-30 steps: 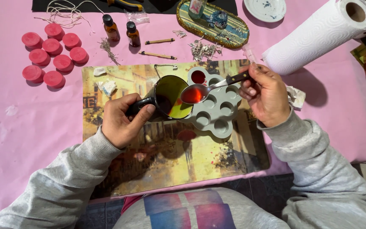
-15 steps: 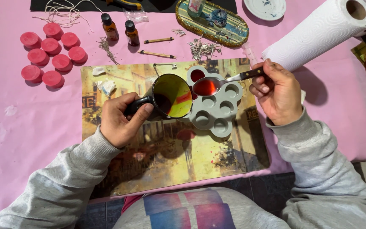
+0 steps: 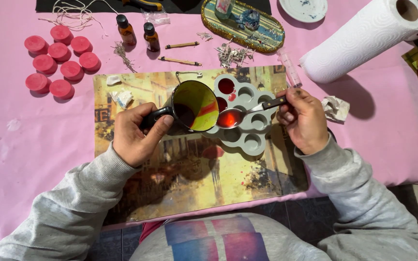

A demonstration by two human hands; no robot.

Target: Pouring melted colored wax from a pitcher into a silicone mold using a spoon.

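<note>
My left hand (image 3: 136,133) grips the black handle of a small dark cup (image 3: 195,106), tilted toward the right, its yellow-green inside streaked with red liquid. My right hand (image 3: 303,118) holds a metal spoon (image 3: 238,116) by its dark handle; the bowl is full of red liquid and sits at the cup's lip, over a grey round mould tray (image 3: 252,140) with several cavities. One far cavity (image 3: 226,86) holds red liquid. All of it rests on a picture placemat (image 3: 180,183) on a pink cloth.
Several pink round wax pieces (image 3: 59,60) lie at the far left. Two brown dropper bottles (image 3: 139,33), wooden sticks (image 3: 180,60), a syringe (image 3: 290,67), an oval glitter tray (image 3: 243,21), a paper towel roll (image 3: 364,38) and crumpled tissue (image 3: 335,107) surround the mat.
The spoon dipped back from the far cavity to the cup's lip and is filled with red liquid again. The cup stays tilted in my left hand.
</note>
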